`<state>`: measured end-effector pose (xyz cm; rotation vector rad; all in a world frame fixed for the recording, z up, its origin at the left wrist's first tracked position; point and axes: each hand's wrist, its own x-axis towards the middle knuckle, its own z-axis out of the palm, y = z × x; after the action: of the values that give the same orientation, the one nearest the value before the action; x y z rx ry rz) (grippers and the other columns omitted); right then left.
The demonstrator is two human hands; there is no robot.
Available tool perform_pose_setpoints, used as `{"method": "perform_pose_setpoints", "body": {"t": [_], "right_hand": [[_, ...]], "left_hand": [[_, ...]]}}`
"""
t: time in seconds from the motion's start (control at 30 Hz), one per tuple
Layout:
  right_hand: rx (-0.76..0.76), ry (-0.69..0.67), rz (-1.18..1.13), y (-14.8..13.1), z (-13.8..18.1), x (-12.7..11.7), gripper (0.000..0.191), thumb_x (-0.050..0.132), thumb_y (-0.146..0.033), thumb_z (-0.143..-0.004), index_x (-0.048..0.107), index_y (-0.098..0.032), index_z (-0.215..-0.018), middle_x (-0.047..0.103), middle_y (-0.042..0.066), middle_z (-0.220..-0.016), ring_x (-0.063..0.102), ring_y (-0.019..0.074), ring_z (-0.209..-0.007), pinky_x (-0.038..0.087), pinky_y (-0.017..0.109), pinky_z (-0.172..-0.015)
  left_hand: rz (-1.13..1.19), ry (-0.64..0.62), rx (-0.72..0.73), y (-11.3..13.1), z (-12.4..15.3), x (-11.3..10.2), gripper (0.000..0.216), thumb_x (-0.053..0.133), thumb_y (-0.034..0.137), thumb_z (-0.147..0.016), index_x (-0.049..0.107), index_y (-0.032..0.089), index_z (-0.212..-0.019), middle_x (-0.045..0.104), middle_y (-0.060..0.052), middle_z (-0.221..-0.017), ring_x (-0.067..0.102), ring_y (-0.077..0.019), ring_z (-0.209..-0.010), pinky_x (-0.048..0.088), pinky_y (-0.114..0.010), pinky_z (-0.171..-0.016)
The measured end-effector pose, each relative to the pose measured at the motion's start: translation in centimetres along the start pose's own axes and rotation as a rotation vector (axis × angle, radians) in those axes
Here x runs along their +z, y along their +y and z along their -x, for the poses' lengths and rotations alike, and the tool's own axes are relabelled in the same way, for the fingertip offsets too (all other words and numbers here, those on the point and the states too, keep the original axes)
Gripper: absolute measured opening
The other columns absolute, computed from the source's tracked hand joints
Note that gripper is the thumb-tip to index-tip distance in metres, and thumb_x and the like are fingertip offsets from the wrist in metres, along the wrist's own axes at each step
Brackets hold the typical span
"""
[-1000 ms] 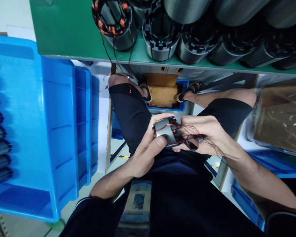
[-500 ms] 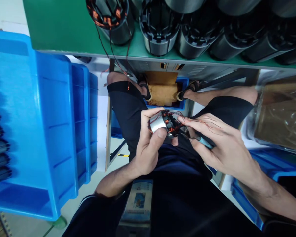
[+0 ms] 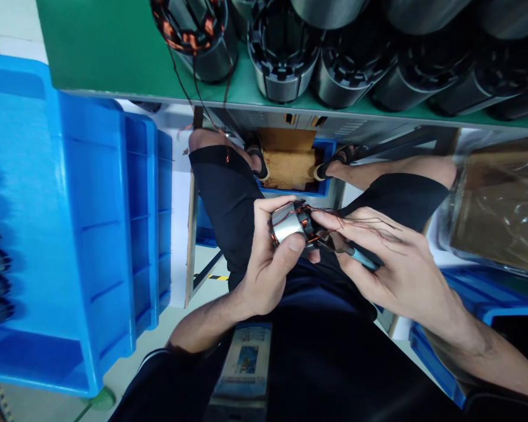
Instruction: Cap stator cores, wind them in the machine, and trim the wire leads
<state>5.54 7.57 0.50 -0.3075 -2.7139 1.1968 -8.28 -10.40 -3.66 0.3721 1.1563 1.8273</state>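
My left hand [image 3: 268,264] is wrapped around a small metal stator [image 3: 290,225] with copper windings, held over my lap. My right hand [image 3: 378,264] pinches a thin tool with a teal handle [image 3: 361,258] and its fingertips press at the stator's wound end. Fine copper wires [image 3: 356,225] trail from the stator across the back of my right hand.
A green bench [image 3: 114,53] above carries a row of larger stators [image 3: 286,53], one wound with copper [image 3: 193,29]. Stacked blue crates [image 3: 92,234] stand at left, with more parts at the far left edge. Blue bins [image 3: 488,293] and a plastic-wrapped bundle [image 3: 501,205] lie at right.
My right hand has turned from gripping the stator's end to pointing the teal-handled tool at it. The left hand shifted the stator slightly up and rotated it.
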Motion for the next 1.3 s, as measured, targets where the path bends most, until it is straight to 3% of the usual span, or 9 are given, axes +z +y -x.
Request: {"method": "perform_pose_setpoints", "body": {"t": [0.2, 0.37, 0.53, 0.63, 0.7, 0.8, 0.93, 1.07, 1.3], "right_hand": [[-0.072, 0.094, 0.066, 0.4, 0.2, 0.5, 0.043, 0.078, -0.01, -0.108, 0.075, -0.026, -0.148, 0.092, 0.005, -0.112, 0.084, 0.0204, -0.086, 0.072, 0.032, -0.08], [0.018, 0.062, -0.098, 2.7, -0.6, 1.8, 0.04, 0.077, -0.013, -0.109, 0.085, -0.029, -0.145, 0.092, 0.002, -0.134, 0.092, 0.0227, -0.108, 0.074, 0.031, -0.1], [0.216, -0.027, -0.15, 5.7, -1.5, 2.9, 0.036, 0.072, -0.018, -0.11, 0.09, -0.022, -0.141, 0.093, 0.003, -0.127, 0.092, 0.0252, -0.106, 0.072, 0.036, -0.108], [0.179, -0.006, -0.076, 5.6, -1.1, 2.5, 0.053, 0.067, -0.014, -0.108, 0.079, -0.019, -0.159, 0.089, 0.009, -0.135, 0.088, 0.0264, -0.114, 0.07, 0.04, -0.11], [0.122, 0.002, -0.034, 4.7, -0.8, 2.0, 0.061, 0.066, -0.011, -0.106, 0.073, -0.019, -0.166, 0.085, 0.01, -0.125, 0.082, 0.026, -0.109, 0.069, 0.042, -0.106], [0.053, 0.014, 0.033, 2.8, -0.6, 1.0, 0.066, 0.066, -0.013, -0.107, 0.068, -0.024, -0.172, 0.073, 0.007, -0.11, 0.073, 0.0263, -0.101, 0.066, 0.045, -0.101], [0.011, 0.066, 0.14, 1.3, -0.5, 0.4, 0.076, 0.069, -0.013, -0.105, 0.062, -0.034, -0.177, 0.072, 0.007, -0.115, 0.069, 0.0283, -0.101, 0.059, 0.047, -0.095], [-0.026, 0.103, 0.175, 1.3, -0.3, 0.6, 0.072, 0.067, -0.011, -0.105, 0.063, -0.032, -0.175, 0.072, 0.009, -0.118, 0.069, 0.0294, -0.105, 0.056, 0.046, -0.093], [-0.086, 0.108, 0.21, 0.9, -0.1, 0.3, 0.056, 0.067, -0.014, -0.108, 0.073, -0.021, -0.163, 0.072, 0.01, -0.11, 0.07, 0.0282, -0.096, 0.056, 0.045, -0.086]], "left_hand": [[-0.012, -0.009, -0.006, -0.1, 0.0, 0.2, 0.039, 0.07, 0.043, -0.12, 0.052, 0.031, -0.152, 0.071, -0.004, -0.124, 0.075, -0.0133, -0.082, 0.07, -0.031, -0.077], [0.009, 0.104, -0.095, -1.4, -1.7, 0.1, 0.042, 0.078, 0.055, -0.114, 0.054, 0.028, -0.136, 0.073, 0.0, -0.112, 0.074, -0.0128, -0.071, 0.066, -0.032, -0.071], [0.102, 0.216, -0.26, -2.6, -3.0, -0.7, 0.053, 0.084, 0.064, -0.106, 0.052, 0.028, -0.127, 0.075, 0.001, -0.108, 0.074, -0.0134, -0.071, 0.065, -0.03, -0.067], [0.046, 0.151, -0.166, -2.1, -2.3, -0.9, 0.046, 0.08, 0.057, -0.111, 0.052, 0.029, -0.135, 0.073, 0.0, -0.111, 0.074, -0.0144, -0.076, 0.066, -0.033, -0.074], [0.0, 0.068, -0.091, -1.3, -1.4, -0.8, 0.042, 0.076, 0.05, -0.116, 0.051, 0.03, -0.144, 0.072, -0.001, -0.113, 0.075, -0.0147, -0.079, 0.067, -0.034, -0.078], [-0.117, -0.022, -0.037, -0.1, -0.1, -0.8, 0.044, 0.071, 0.042, -0.119, 0.049, 0.033, -0.156, 0.07, -0.003, -0.118, 0.074, -0.0159, -0.086, 0.066, -0.034, -0.083], [-0.295, -0.096, 0.041, 0.7, 0.6, -0.9, 0.056, 0.075, 0.036, -0.116, 0.048, 0.035, -0.164, 0.063, -0.007, -0.135, 0.068, -0.0162, -0.096, 0.062, -0.033, -0.087], [-0.327, -0.146, 0.112, 0.6, 0.7, -1.0, 0.061, 0.078, 0.034, -0.113, 0.046, 0.034, -0.165, 0.055, -0.009, -0.146, 0.064, -0.0174, -0.107, 0.061, -0.034, -0.095], [-0.323, -0.184, 0.085, 0.6, 0.7, -1.0, 0.062, 0.078, 0.033, -0.112, 0.043, 0.034, -0.163, 0.051, -0.01, -0.15, 0.061, -0.0223, -0.122, 0.059, -0.038, -0.103]]}}
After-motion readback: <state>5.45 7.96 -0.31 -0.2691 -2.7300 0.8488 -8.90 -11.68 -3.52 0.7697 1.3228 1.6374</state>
